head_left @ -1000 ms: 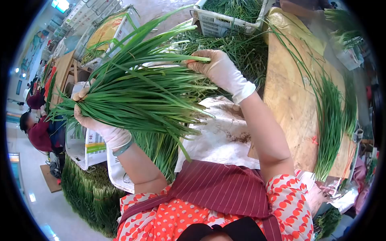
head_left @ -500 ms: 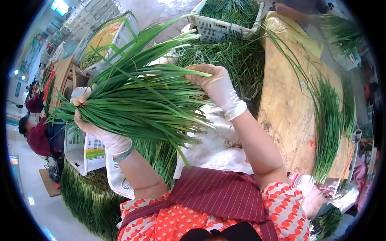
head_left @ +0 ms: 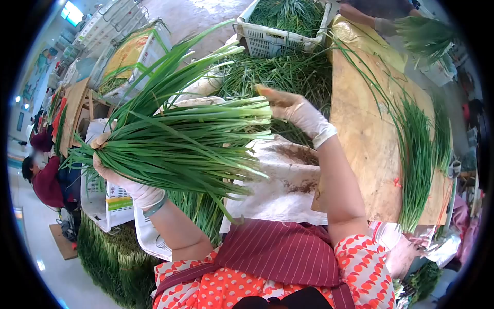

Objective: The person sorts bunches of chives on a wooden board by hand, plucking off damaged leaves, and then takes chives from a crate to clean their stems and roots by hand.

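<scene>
My gloved left hand (head_left: 126, 177) is closed around a big bunch of green garlic chives (head_left: 180, 141), near its leafy end. The pale stem ends point right, and some stalks fan upward in a separate clump. Just beside those stem ends is my gloved right hand (head_left: 298, 110), its fingers stretched out to the left with nothing visible in them. It looks very close to the cut ends; whether it touches them I cannot tell. A white cloth (head_left: 278, 190) with dirt on it lies below, over my lap.
Loose chives (head_left: 278, 77) are heaped ahead, before a white crate (head_left: 272, 44) full of greens. On the right, a wooden board (head_left: 360, 129) carries a laid-out chive bundle (head_left: 417, 159). Bundled chives (head_left: 116, 257) stand lower left. Another person's gloved hand (head_left: 385, 26) is at upper right.
My right hand has let go of the stalk it pinched and moved right and slightly down, its fingers now extended. The stem ends beside it look more even. My left hand keeps its hold.
</scene>
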`<state>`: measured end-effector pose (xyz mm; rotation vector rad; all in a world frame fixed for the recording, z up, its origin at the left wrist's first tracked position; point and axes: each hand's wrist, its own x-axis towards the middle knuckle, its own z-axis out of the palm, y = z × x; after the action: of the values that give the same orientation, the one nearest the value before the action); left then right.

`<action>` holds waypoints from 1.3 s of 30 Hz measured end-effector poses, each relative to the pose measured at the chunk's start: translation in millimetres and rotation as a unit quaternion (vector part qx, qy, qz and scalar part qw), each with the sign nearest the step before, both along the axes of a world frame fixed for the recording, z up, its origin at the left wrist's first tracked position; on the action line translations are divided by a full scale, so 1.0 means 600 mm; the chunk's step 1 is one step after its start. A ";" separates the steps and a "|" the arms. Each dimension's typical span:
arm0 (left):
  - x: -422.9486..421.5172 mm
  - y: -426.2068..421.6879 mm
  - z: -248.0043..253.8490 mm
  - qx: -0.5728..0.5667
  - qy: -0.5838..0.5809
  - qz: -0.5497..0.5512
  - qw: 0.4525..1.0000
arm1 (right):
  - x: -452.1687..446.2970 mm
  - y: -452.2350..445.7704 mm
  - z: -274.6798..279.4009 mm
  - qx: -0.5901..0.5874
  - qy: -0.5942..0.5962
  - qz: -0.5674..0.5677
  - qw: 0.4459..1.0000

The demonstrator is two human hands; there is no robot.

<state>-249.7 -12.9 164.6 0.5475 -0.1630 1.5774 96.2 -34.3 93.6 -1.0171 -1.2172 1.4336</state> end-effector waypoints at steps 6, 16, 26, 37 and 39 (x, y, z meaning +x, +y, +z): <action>0.000 0.006 -0.006 -0.007 0.056 0.091 0.994 | -0.090 0.014 0.023 -0.081 0.319 0.081 0.941; -0.022 -0.010 0.009 0.022 0.138 0.083 0.987 | -0.118 0.018 0.084 -0.003 0.184 -0.005 0.983; -0.031 0.002 -0.009 0.018 0.045 0.060 0.997 | -0.118 -0.007 0.083 0.041 0.132 0.043 0.989; -0.052 0.021 -0.026 0.014 0.059 0.015 0.998 | -0.048 -0.042 0.071 -0.002 0.142 0.132 0.981; -0.048 0.026 -0.029 -0.002 -0.023 -0.011 1.000 | -0.025 -0.034 0.064 0.025 0.084 0.151 0.985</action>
<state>-278.4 2.6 146.9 0.5045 -0.2012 1.5690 81.3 -54.8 132.2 -0.6796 -1.3149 1.6762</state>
